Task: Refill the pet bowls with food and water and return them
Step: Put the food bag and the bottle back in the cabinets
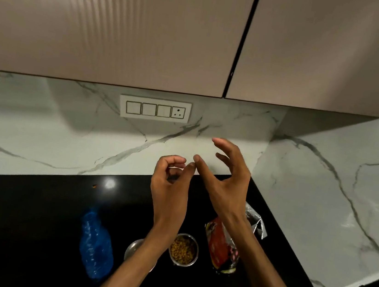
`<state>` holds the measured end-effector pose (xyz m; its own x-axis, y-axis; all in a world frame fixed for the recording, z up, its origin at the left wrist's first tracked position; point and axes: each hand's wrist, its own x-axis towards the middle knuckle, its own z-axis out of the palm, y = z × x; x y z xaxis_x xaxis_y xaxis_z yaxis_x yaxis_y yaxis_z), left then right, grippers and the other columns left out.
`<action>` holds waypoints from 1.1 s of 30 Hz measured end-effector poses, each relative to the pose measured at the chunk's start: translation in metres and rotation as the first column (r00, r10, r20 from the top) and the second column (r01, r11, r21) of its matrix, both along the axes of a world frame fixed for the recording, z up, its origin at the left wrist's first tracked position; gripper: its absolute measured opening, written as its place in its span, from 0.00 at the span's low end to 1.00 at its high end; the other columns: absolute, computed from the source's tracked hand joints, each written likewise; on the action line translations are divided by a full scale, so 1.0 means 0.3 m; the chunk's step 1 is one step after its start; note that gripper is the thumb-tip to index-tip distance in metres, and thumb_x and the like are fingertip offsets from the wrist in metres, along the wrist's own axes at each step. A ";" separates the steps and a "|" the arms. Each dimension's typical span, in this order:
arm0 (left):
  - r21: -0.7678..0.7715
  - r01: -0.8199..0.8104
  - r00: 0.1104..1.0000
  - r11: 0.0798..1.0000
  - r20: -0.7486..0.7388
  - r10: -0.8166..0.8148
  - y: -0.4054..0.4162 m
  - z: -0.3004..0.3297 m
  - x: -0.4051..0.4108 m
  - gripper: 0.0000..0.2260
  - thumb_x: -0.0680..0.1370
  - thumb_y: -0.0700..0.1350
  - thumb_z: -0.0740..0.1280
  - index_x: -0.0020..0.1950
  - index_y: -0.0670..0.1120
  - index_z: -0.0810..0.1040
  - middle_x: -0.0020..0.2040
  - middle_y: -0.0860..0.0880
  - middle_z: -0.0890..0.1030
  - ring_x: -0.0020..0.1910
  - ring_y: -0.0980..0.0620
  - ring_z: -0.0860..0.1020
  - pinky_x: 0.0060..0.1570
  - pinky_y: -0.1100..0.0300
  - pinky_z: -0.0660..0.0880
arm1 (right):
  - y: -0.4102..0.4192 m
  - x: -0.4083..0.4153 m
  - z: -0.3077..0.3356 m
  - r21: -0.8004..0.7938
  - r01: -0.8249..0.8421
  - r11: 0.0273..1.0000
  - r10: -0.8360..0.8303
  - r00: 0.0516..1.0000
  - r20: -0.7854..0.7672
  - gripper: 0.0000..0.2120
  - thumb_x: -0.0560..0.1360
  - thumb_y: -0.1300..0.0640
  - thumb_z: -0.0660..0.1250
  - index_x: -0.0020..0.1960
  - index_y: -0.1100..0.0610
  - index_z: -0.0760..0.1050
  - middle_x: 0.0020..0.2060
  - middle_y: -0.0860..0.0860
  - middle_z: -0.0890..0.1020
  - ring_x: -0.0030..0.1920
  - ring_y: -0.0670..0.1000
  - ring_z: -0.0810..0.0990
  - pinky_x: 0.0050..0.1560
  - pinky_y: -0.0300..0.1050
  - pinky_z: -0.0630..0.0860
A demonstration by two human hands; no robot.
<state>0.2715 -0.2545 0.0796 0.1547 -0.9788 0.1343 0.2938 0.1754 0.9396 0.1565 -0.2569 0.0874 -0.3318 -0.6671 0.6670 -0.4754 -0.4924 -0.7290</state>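
Food bowl (183, 249): we see a small steel bowl filled with brown kibble, standing on the black countertop (29, 218); every place below is given from this bowl.
Second bowl (133, 248): another steel bowl stands just left of the food bowl, mostly hidden under our left forearm; we cannot tell what it holds.
Food bag (223, 246): a red and black pouch with a torn silver top lies just right of the food bowl, partly under our right forearm.
Water bottle (95, 244): a crinkled blue plastic bottle lies on its side, well to the left of the food bowl, beyond the second bowl.
Left hand (170, 186): raised above and behind the food bowl, fingers loosely curled, grasping nothing.
Right hand (224, 179): raised beside the left one, above the food bowl, fingers spread and relaxed, empty.
Switch panel (155, 109): a white plate with three switches and a socket sits on the marble wall far behind the food bowl, under pale cabinet doors (117, 25).
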 end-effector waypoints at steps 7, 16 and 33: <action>-0.063 0.056 0.998 0.996 0.041 -0.054 -0.069 0.148 -0.142 0.08 0.78 0.52 0.75 0.53 0.51 0.80 0.49 0.49 0.84 0.51 0.49 0.83 0.54 0.43 0.81 | -0.042 -0.138 0.151 -0.118 0.110 0.987 -0.122 0.987 -0.105 0.27 0.75 0.44 0.75 0.69 0.54 0.77 0.67 0.48 0.80 0.67 0.47 0.79 0.64 0.48 0.80; -0.030 0.196 0.969 0.980 -0.149 -0.199 -0.171 0.288 -0.282 0.12 0.81 0.42 0.70 0.64 0.44 0.77 0.55 0.44 0.84 0.49 0.53 0.86 0.42 0.61 0.83 | -0.126 -0.257 0.294 -0.259 0.205 0.944 -0.254 0.952 -0.171 0.24 0.74 0.56 0.78 0.67 0.61 0.78 0.63 0.53 0.82 0.62 0.47 0.81 0.61 0.45 0.80; 0.045 0.365 0.869 0.930 -0.375 -0.323 -0.261 0.379 -0.336 0.22 0.83 0.49 0.67 0.70 0.35 0.74 0.55 0.39 0.84 0.59 0.40 0.84 0.45 0.54 0.83 | -0.230 -0.259 0.397 -0.313 0.217 0.925 -0.295 0.927 -0.230 0.25 0.73 0.48 0.74 0.68 0.55 0.78 0.66 0.53 0.74 0.66 0.51 0.76 0.61 0.53 0.81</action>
<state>0.1707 -0.3328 0.1935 -0.1779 -0.9838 0.0225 0.6334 -0.0970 0.7677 0.0786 -0.3260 0.2064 -0.2485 -0.3585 0.8998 -0.7702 -0.4903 -0.4081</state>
